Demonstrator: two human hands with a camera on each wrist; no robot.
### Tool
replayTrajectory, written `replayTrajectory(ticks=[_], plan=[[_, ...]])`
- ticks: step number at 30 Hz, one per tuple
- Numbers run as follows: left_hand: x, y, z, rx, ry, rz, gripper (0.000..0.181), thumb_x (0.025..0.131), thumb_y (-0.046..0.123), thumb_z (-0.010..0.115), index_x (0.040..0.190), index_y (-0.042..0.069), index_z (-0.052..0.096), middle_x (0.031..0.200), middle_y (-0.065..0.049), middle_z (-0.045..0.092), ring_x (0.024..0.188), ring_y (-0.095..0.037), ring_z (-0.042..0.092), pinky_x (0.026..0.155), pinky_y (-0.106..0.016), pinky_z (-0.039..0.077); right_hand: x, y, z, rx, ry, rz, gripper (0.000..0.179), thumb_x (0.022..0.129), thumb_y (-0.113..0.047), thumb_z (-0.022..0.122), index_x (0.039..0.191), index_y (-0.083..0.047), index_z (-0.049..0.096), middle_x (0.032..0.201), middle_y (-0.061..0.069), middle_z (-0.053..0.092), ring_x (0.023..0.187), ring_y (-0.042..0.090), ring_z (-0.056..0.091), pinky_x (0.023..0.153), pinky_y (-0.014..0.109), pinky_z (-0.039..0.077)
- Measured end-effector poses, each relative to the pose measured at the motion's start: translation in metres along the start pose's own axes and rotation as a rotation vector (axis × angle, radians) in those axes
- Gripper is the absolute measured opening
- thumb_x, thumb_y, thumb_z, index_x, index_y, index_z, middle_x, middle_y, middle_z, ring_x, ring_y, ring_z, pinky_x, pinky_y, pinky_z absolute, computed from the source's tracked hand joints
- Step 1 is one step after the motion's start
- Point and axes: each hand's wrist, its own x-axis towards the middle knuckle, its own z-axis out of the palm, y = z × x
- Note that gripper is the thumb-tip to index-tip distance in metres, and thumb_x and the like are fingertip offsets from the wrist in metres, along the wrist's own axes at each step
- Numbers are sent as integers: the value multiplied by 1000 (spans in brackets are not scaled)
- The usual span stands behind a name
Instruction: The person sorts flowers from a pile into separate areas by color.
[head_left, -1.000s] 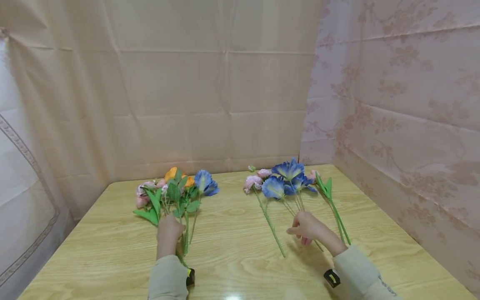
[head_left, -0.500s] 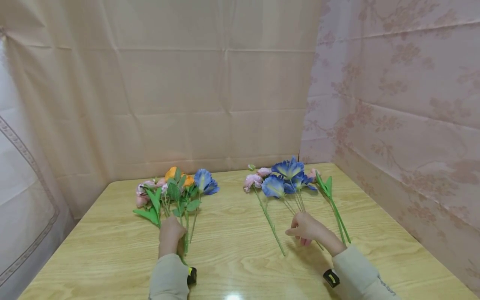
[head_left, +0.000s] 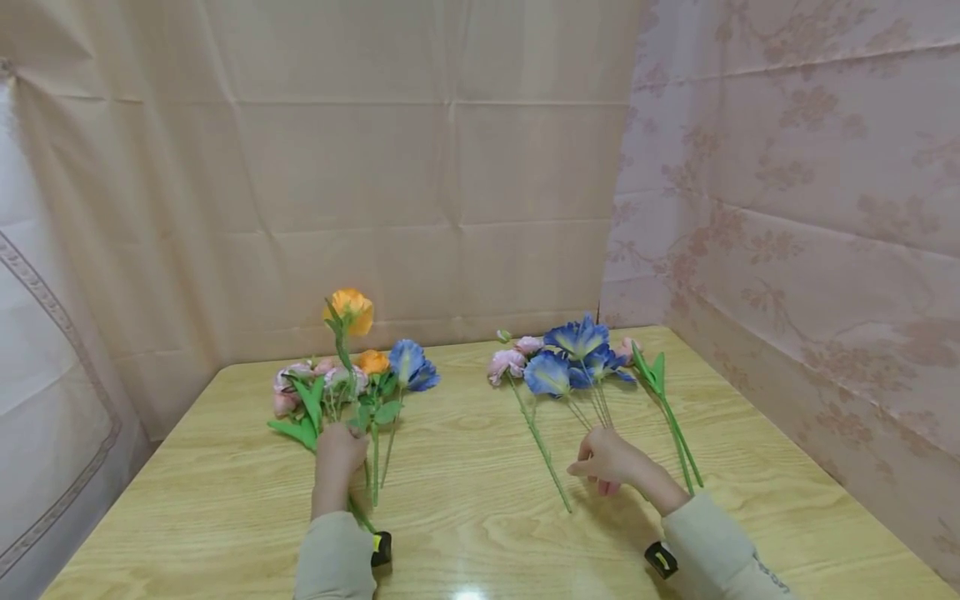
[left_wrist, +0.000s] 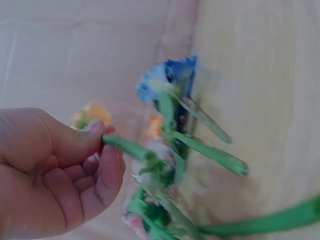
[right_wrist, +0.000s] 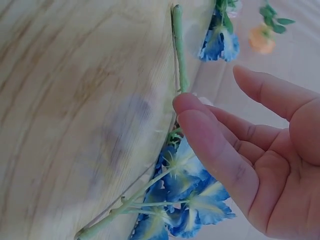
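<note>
My left hand (head_left: 339, 457) pinches the green stem of an orange artificial flower (head_left: 354, 313), whose bloom stands up above the left group of flowers. In the left wrist view the stem's cut end (left_wrist: 125, 146) pokes out between thumb and fingers. Around that hand lie pink flowers (head_left: 285, 403) with broad green leaves, a second orange flower (head_left: 373, 361) and a blue flower (head_left: 407, 361). My right hand (head_left: 617, 460) hovers with loosely bent fingers over the stems of several blue flowers (head_left: 547, 374); in the right wrist view nothing lies between its fingers (right_wrist: 210, 145).
Left of the right hand, a pink flower (head_left: 506, 364) with a long green stem lies on the wooden table (head_left: 450, 475). A pink tulip-like flower (head_left: 624, 350) with green leaves lies to its right. A beige curtain (head_left: 420, 183) hangs behind the table's far edge.
The orange flower has risen out of the left group, its bloom now upright above the others, held by the left hand. The right hand has barely moved.
</note>
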Motion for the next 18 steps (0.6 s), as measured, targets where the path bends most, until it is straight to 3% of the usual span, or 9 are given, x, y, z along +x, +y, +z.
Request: replayTrajectory(ticks=[1, 2, 6, 9, 18], plan=[[-6, 13, -8, -33, -3, -6, 40, 84, 15, 58, 49, 10, 39, 43, -2, 38, 41, -20, 40, 47, -35, 35, 0, -1, 0, 2, -2, -6, 21, 80, -9, 65, 62, 2, 60, 51, 9, 54, 38, 19, 54, 38, 30, 47], [-14, 32, -20, -67, -32, -52, 39, 84, 13, 59, 50, 8, 41, 42, -1, 39, 41, -18, 42, 49, -36, 36, 0, -1, 1, 3, -3, -11, 20, 80, -9, 65, 63, 1, 60, 51, 9, 54, 37, 18, 54, 38, 30, 47], [-34, 69, -44, -166, -50, -34, 23, 84, 6, 59, 63, 0, 51, 52, -3, 54, 46, -13, 53, 55, -34, 44, -1, -4, 3, -2, -10, -26, 18, 80, -9, 65, 65, 1, 61, 51, 8, 53, 37, 17, 53, 38, 29, 46], [-39, 83, -49, -197, -73, -35, 16, 84, 4, 58, 70, -2, 52, 60, -6, 58, 50, -15, 56, 54, -33, 46, -1, -7, 5, -7, -10, -26, 17, 80, -9, 65, 66, 1, 61, 51, 7, 53, 38, 17, 53, 37, 28, 46], [-40, 101, -38, -315, -95, -24, 13, 82, -5, 56, 71, -4, 51, 67, -11, 57, 53, -25, 59, 49, -29, 49, 0, -15, 13, 6, -9, -61, 18, 79, -8, 66, 64, -2, 58, 51, 8, 53, 36, 16, 52, 36, 29, 45]])
